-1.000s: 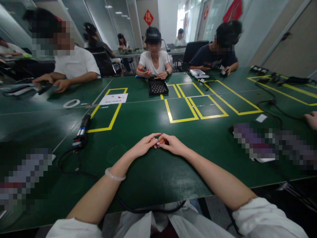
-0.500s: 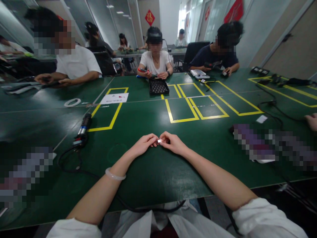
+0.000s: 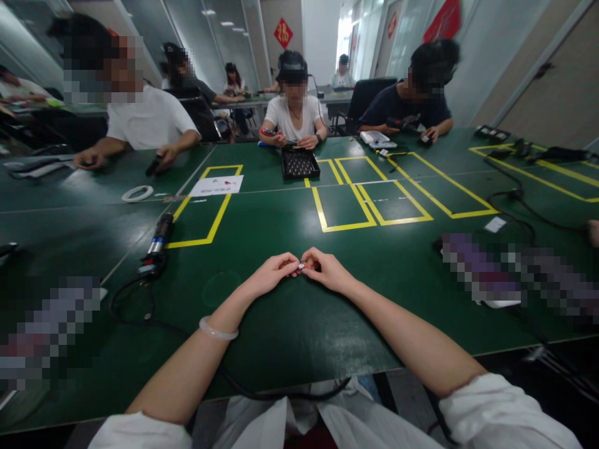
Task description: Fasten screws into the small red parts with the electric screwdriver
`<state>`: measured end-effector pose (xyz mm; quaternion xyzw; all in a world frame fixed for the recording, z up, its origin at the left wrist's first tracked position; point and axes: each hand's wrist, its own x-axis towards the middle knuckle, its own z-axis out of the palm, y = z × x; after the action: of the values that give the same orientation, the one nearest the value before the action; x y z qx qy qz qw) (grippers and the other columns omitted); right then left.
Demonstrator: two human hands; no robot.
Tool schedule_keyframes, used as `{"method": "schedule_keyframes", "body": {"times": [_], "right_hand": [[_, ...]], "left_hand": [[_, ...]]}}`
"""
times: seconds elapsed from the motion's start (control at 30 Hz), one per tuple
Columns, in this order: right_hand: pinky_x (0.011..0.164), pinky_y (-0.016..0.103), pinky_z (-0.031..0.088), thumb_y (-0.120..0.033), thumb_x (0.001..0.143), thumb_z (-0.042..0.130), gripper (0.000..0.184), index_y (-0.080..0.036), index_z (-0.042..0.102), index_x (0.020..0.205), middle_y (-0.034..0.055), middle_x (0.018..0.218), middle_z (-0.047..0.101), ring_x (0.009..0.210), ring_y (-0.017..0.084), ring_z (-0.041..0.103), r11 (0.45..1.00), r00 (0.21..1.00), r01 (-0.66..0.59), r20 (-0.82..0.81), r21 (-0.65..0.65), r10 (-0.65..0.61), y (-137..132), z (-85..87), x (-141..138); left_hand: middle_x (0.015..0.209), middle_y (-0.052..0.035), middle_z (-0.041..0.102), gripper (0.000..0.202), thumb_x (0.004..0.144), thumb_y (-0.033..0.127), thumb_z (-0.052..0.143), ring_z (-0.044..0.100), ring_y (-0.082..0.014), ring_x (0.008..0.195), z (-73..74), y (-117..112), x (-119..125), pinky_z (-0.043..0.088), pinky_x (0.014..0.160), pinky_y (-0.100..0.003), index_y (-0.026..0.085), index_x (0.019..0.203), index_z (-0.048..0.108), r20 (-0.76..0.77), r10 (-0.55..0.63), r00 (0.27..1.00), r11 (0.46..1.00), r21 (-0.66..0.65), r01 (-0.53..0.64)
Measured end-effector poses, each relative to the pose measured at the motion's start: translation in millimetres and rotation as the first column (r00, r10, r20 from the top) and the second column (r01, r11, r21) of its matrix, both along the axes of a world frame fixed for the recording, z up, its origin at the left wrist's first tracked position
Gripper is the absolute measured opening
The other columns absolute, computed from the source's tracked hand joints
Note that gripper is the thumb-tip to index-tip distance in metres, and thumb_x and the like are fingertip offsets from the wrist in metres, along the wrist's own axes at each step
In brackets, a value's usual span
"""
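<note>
Green counter (image 3: 290,337) with yellow taped rectangles; several other people sit at its far edge. On the far side stand a black tray (image 3: 298,163) and a white sheet (image 3: 215,185); to the left lie a white ring (image 3: 137,194) and an electric screwdriver (image 3: 156,246), whose long axis runs away from the viewer and whose black cable (image 3: 140,312) curls toward the near edge. At centre, the left hand (image 3: 266,277) and right hand (image 3: 330,271) rest on the counter with fingertips meeting. The left wrist carries a pale bangle (image 3: 216,329). Between the two sets of fingertips sits a small silvery part (image 3: 302,266), pinched from the left by the left hand's fingers (image 3: 287,263) and from the right by the right hand's fingers (image 3: 312,259), both curled closed upon it. The part lies just above the counter surface, near the middle of the near half. It is too small to resolve its shape; its long axis appears to run left to right between the hands.
</note>
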<state>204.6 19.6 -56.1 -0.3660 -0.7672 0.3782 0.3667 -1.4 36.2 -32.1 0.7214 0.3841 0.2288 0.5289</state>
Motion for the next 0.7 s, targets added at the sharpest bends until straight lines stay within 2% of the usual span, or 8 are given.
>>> {"method": "schedule_keyframes", "body": {"times": [0.17, 0.33, 0.53, 0.7], "right_hand": [[0.063, 0.022, 0.043, -0.032, 0.088, 0.056, 0.024, -0.018, 0.051, 0.107, -0.0021, 0.075, 0.058, 0.064, 0.011, 0.054, 0.999, 1.000, -0.008, -0.016, -0.032, 0.008, -0.3, 2.2, 0.3], [0.062, 0.022, 0.041, -0.033, 0.092, 0.049, 0.019, -0.017, 0.057, 0.098, -0.0015, 0.074, 0.060, 0.063, 0.011, 0.053, 0.999, 1.000, 0.015, 0.016, -0.040, -0.014, 0.6, 1.9, 0.0], [0.066, 0.023, 0.042, -0.027, 0.089, 0.053, 0.013, -0.017, 0.059, 0.094, 0.0001, 0.080, 0.061, 0.069, 0.012, 0.054, 1.000, 1.000, 0.001, 0.001, -0.002, -0.001, 0.2, 3.2, -0.1], [0.065, 0.023, 0.041, -0.018, 0.084, 0.055, 0.009, -0.017, 0.059, 0.092, -0.0005, 0.080, 0.057, 0.067, 0.011, 0.052, 0.998, 1.000, 0.001, 0.012, 0.063, -0.001, 0.6, 3.9, -0.5]], "left_hand": [[0.081, -0.0024, 0.059, 0.028, 0.086, 0.040, 0.054, 0.055, -0.0140, 0.077, 0.4, -0.5, -0.7, 0.042, 0.074, -0.027, 0.014, 0.094, 0.058, -0.020, 0.024, 1.000, 1.000, -0.010, -0.024], [0.083, -0.0031, 0.061, 0.027, 0.082, 0.038, 0.059, 0.057, -0.0139, 0.078, 0.7, -2.3, 0.4, 0.043, 0.075, -0.027, 0.014, 0.093, 0.056, 0.019, 0.039, 0.999, 0.998, -0.043, -0.038], [0.078, -0.0004, 0.059, 0.028, 0.079, 0.036, 0.065, 0.054, -0.0108, 0.069, -4.9, -1.6, -1.0, 0.042, 0.065, -0.023, 0.014, 0.094, 0.056, 0.043, 0.044, 0.998, 0.997, -0.061, -0.041], [0.087, -0.0028, 0.060, 0.032, 0.077, 0.033, 0.068, 0.055, -0.0111, 0.075, -5.8, -0.5, -0.1, 0.045, 0.070, -0.025, 0.014, 0.098, 0.054, 0.075, 0.063, 0.995, 0.997, -0.058, -0.059]]}}
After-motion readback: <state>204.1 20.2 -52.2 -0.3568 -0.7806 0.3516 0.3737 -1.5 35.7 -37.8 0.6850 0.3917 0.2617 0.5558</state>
